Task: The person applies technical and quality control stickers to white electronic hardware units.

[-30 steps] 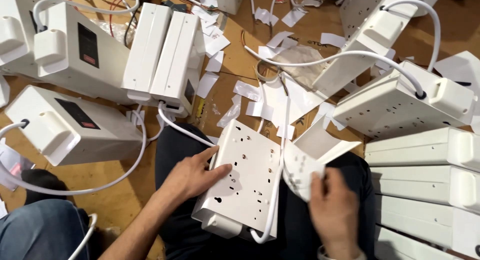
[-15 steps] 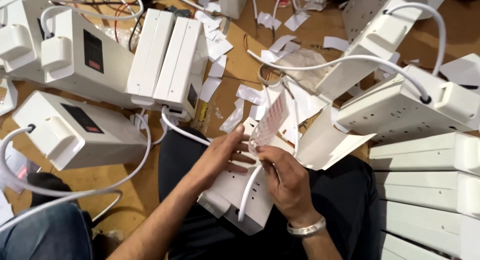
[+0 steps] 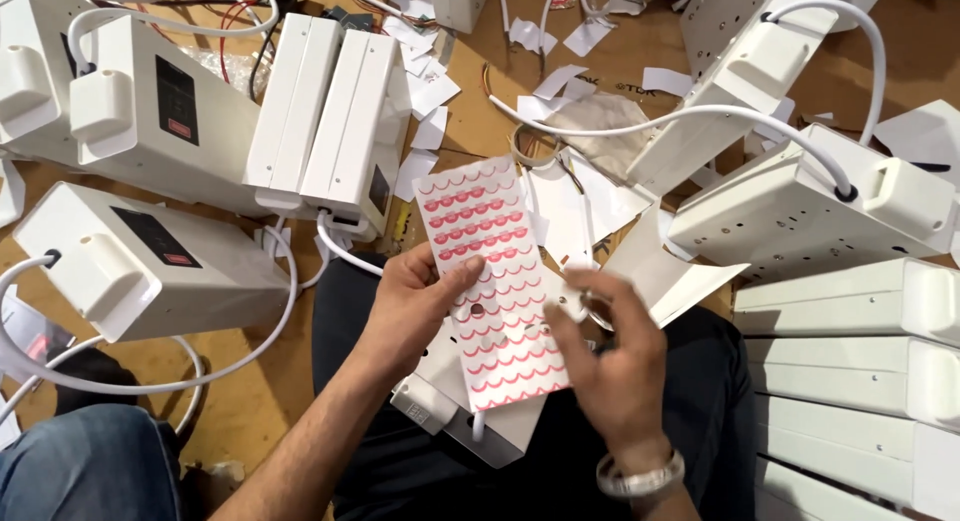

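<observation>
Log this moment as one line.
left hand: holds sticker sheet | right hand: at sheet's right edge, fingers bent | white box: on lap under sheet | sheet: upper rows red stickers, lower rows peeled

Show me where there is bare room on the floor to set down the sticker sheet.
Little room. One bare brown patch of floor lies below the white box on the left, ringed by its white cable. Another lies at top right, above the tilted units. The middle is crowded with paper scraps; stacked units fill the right. The left hand holds the sticker sheet.
</observation>
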